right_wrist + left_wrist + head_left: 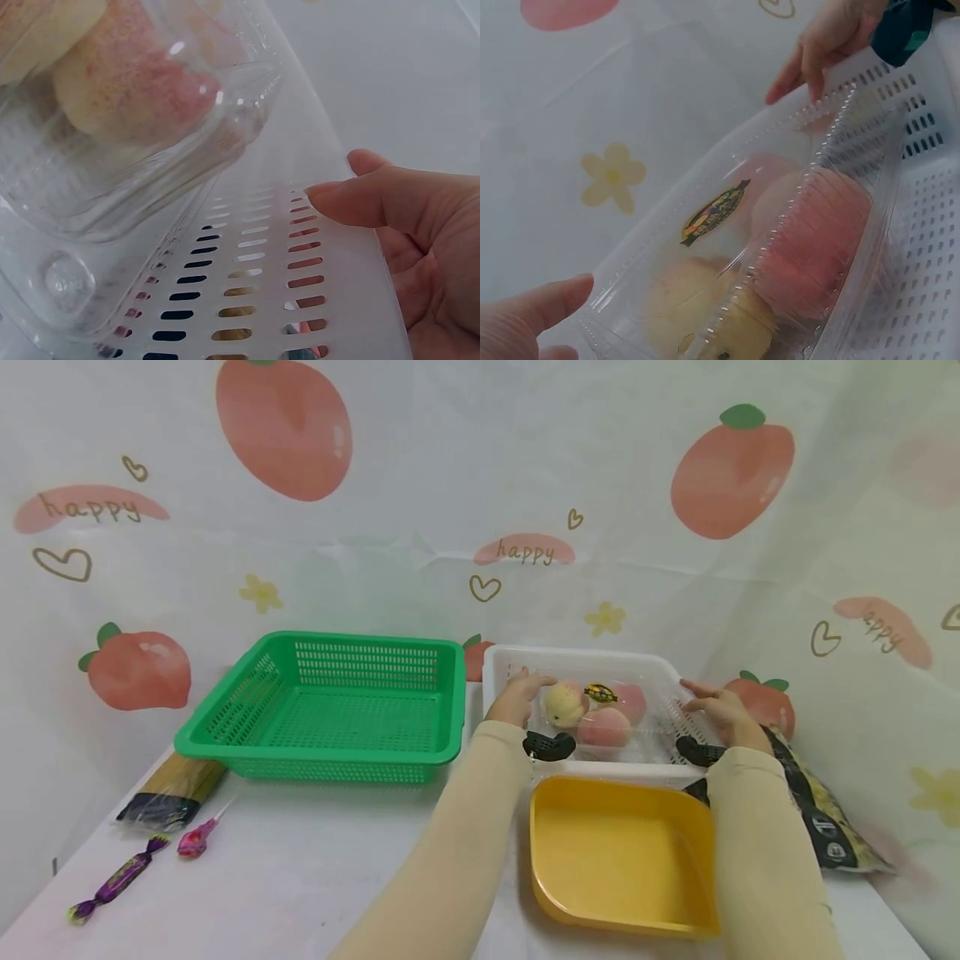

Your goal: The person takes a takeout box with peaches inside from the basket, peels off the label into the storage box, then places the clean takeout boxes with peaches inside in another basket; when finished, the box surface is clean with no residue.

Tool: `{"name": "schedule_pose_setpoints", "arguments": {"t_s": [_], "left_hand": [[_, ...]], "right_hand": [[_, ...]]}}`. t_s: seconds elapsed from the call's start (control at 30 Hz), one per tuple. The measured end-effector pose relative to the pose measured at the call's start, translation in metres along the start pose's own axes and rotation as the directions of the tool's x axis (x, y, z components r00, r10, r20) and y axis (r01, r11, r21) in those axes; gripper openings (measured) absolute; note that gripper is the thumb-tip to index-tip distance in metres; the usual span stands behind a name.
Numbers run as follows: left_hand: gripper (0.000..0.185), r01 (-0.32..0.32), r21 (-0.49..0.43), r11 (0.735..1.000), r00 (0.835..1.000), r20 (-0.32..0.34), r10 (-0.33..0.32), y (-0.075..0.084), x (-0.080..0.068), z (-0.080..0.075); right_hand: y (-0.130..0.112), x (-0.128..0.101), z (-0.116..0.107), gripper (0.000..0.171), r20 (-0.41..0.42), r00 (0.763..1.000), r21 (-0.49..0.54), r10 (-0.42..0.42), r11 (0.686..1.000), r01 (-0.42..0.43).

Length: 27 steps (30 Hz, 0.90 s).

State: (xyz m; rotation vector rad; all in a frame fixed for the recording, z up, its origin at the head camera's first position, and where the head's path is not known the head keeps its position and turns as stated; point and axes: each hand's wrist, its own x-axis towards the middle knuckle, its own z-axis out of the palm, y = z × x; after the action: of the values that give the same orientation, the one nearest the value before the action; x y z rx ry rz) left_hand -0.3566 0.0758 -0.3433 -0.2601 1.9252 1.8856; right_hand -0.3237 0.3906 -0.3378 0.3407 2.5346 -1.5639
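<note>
A clear plastic clamshell [600, 714] of peaches lies inside the white slotted basket [577, 653]. My left hand [520, 695] is at the clamshell's left end, fingers extended against it. My right hand [712, 703] is at its right end by the basket wall. In the left wrist view the clamshell [780, 225] shows a dark label [714, 212]. There my left hand [525, 319] has its thumb beside the near corner, and my right hand [817, 45] has its fingertips at the far edge. The right wrist view shows my right hand [405, 232] relaxed against the basket wall [285, 255], a gap away from the clamshell [127, 135].
A green basket [330, 706] stands to the left of the white one. A yellow tray [622, 852] sits in front, under my forearms. A pasta packet [172, 785] and two wrapped sweets [116, 881] lie at the front left. A dark snack bag [817, 810] lies on the right.
</note>
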Motion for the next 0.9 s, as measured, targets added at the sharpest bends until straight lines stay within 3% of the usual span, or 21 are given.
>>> {"name": "schedule_pose_setpoints", "arguments": {"t_s": [0.07,0.1,0.13,0.2,0.3,0.33,0.4,0.53,0.67,0.83,0.9], "left_hand": [[0.080,0.010,0.053,0.999,1.000,0.015,-0.011,0.000,0.007,0.002],[0.086,-0.008,0.078,0.997,0.999,0.034,0.005,-0.005,0.024,0.003],[0.089,-0.008,0.093,0.996,0.999,0.044,0.004,-0.006,0.030,0.004],[0.090,0.000,0.112,0.994,0.999,0.051,-0.006,-0.006,0.033,0.006],[0.090,-0.011,0.099,0.995,0.995,0.095,0.002,-0.003,0.017,0.004],[0.085,0.000,0.092,0.996,0.995,0.097,-0.009,0.003,-0.002,0.003],[0.083,-0.009,0.090,0.996,0.994,0.114,-0.002,0.005,-0.014,0.001],[0.080,-0.007,0.112,0.994,0.994,0.106,-0.005,0.008,-0.023,0.000],[0.079,0.017,0.096,0.995,0.992,0.125,-0.029,0.009,-0.024,-0.002],[0.083,-0.024,0.124,0.992,0.997,0.081,0.014,-0.003,0.002,0.004],[0.086,-0.065,0.157,0.985,0.997,0.050,0.058,-0.016,0.040,0.006]], "right_hand": [[-0.001,0.000,0.000,0.064,0.002,1.000,-0.006,-0.007,1.000,0.007],[-0.001,0.000,0.000,0.064,0.001,1.000,-0.006,-0.004,1.000,0.004],[-0.001,-0.001,0.001,0.063,-0.001,1.000,-0.004,-0.003,1.000,0.003],[-0.001,-0.001,0.001,0.063,-0.001,1.000,-0.003,0.000,1.000,0.000],[-0.002,-0.001,0.001,0.064,-0.001,1.000,-0.002,0.005,1.000,-0.005],[-0.002,-0.001,0.001,0.064,-0.003,1.000,0.001,0.008,1.000,-0.008],[-0.003,-0.002,0.001,0.063,-0.004,1.000,0.004,0.013,1.000,-0.013],[-0.005,-0.002,0.001,0.062,-0.005,1.000,0.007,0.025,1.000,-0.025],[-0.005,-0.001,0.002,0.062,0.000,1.000,0.009,0.026,1.000,-0.026],[-0.004,0.000,0.004,0.063,0.011,1.000,0.016,0.012,1.000,-0.012],[-0.004,0.000,0.004,0.063,0.014,1.000,0.015,0.008,1.000,-0.008]]}}
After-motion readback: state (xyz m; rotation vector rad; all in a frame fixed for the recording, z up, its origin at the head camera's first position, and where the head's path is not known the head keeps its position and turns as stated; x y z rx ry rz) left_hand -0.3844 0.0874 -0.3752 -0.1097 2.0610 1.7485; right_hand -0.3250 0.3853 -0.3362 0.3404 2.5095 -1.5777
